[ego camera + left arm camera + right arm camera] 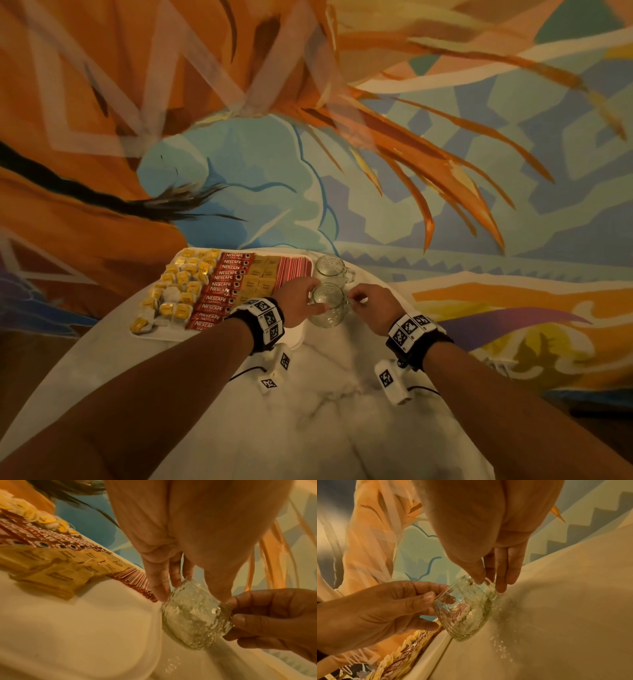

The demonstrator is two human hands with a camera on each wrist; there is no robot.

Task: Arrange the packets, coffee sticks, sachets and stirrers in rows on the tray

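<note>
Gripping one glass mug point(326, 306) over seemingly marbled table point(342, 411), both hands point(297, 301) point(371, 308); muralled wall point(411, 171) behind.

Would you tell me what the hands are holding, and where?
Both hold the near glass mug: left hand grips its rim and body, right hand pinches its handle.

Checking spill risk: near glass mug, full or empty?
Empty: the near glass mug looks clear through to its base, no liquid line; both hands hold it.
</note>
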